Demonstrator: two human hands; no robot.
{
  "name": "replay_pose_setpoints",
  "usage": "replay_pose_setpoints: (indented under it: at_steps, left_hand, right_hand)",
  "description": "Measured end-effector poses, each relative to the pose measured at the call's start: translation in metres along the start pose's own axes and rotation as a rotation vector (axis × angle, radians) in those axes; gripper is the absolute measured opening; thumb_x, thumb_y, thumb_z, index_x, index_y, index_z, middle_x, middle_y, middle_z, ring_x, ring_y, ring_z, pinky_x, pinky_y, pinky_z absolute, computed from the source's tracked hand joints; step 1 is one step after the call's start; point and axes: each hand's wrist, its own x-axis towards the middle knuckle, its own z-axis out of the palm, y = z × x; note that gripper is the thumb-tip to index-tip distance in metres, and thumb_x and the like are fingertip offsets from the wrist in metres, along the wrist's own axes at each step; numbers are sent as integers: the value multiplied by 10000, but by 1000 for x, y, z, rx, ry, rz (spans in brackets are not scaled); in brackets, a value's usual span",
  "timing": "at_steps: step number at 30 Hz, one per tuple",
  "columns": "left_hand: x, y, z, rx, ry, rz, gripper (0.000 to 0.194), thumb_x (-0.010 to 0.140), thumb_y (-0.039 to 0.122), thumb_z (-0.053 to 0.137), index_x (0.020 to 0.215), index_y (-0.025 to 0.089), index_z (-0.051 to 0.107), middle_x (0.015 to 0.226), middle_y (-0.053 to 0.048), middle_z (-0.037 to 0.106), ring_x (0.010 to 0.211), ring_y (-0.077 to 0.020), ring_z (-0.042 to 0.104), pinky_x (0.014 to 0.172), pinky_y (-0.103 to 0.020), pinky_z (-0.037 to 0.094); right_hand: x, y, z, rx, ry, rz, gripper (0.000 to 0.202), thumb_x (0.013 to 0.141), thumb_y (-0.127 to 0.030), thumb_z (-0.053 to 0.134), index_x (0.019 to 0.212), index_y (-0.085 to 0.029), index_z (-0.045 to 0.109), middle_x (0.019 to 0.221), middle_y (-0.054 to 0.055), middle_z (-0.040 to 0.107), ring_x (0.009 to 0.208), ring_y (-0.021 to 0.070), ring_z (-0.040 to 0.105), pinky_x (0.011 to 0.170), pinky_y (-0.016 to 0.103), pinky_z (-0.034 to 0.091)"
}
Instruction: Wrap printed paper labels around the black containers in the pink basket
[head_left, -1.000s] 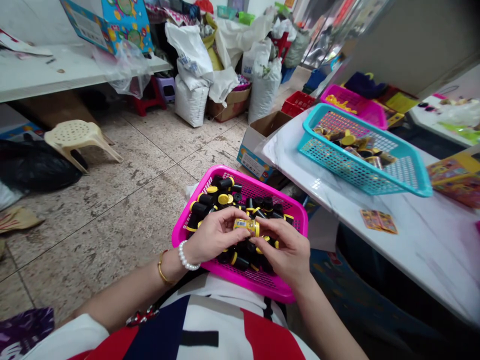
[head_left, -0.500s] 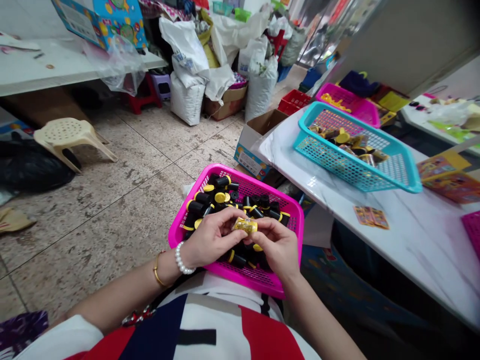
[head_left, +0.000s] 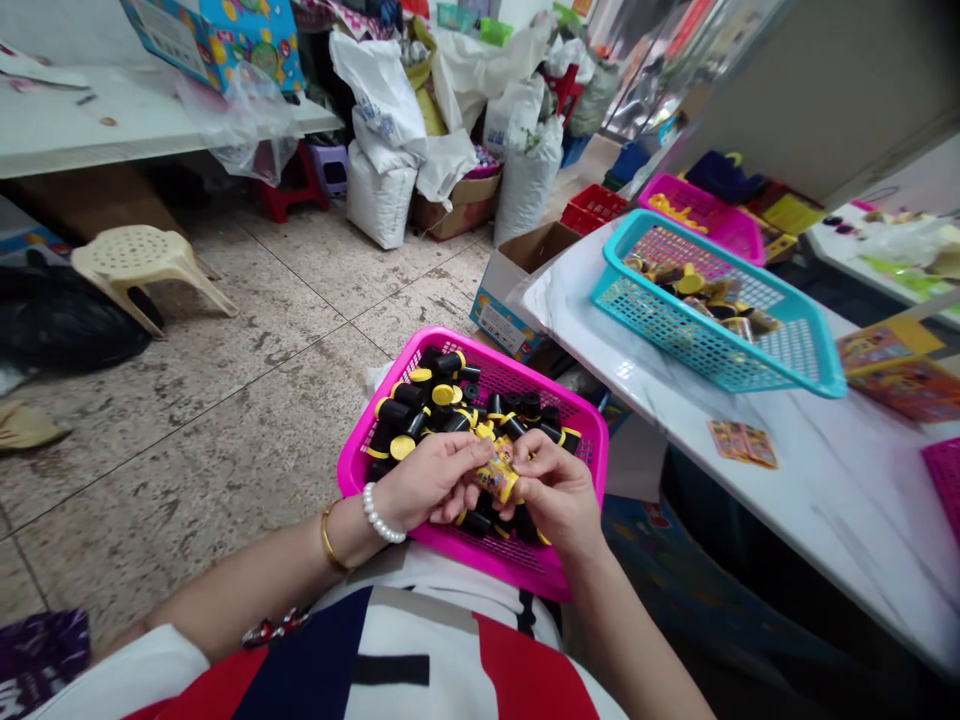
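Observation:
Between my two hands is a small canister (head_left: 498, 474) with a colourful yellow-orange printed label and yellow at its ends. My left hand (head_left: 429, 482), with a pearl bracelet and a gold bangle at the wrist, pinches its left side. Thumb and fingers of my right hand (head_left: 556, 488) close on its right side. Both hands are over a pink plastic basket (head_left: 352, 450) on my lap. Inside it lie several black canisters (head_left: 409, 395) with yellow caps, loose and at all angles. My fingers cover part of the held canister.
To the right, a white marbled table (head_left: 675, 420) carries a turquoise basket (head_left: 720, 370) of labelled canisters and a small stack of printed labels (head_left: 742, 443). An open carton (head_left: 499, 310) stands by its corner. A cream stool (head_left: 139, 255) and white sacks (head_left: 382, 190) are on the floor.
The canister has turned and tilted between my fingers, so its colourful printed side now faces up. My right fingers have shifted their hold, and my left hand has moved slightly right.

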Motion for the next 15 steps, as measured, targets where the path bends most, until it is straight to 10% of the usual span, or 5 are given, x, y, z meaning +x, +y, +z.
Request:
replay_pose_setpoints:
  at_steps: [10,15]
  left_hand:
    - [3,1,8,-23,42,-7,413,822,590,547,870,181,515,471,56,544,263,-47,389,248,-114,257]
    - [-5,-12,9,-7,-117,-47,383,855,515,551,1009,165,531,536,37,576,307,-49,434,272,-113,258]
  right_hand:
    - [-2,-16,-1,-403,-33,-143,177,692,-206,810,850,-257,748,1004,54,566,808,180,637,629,323,593]
    - [62,-84,-59,-826,448,-611,183,738,-222,763,911,-253,711,1016,40,586,924,195,636,658,312,585]
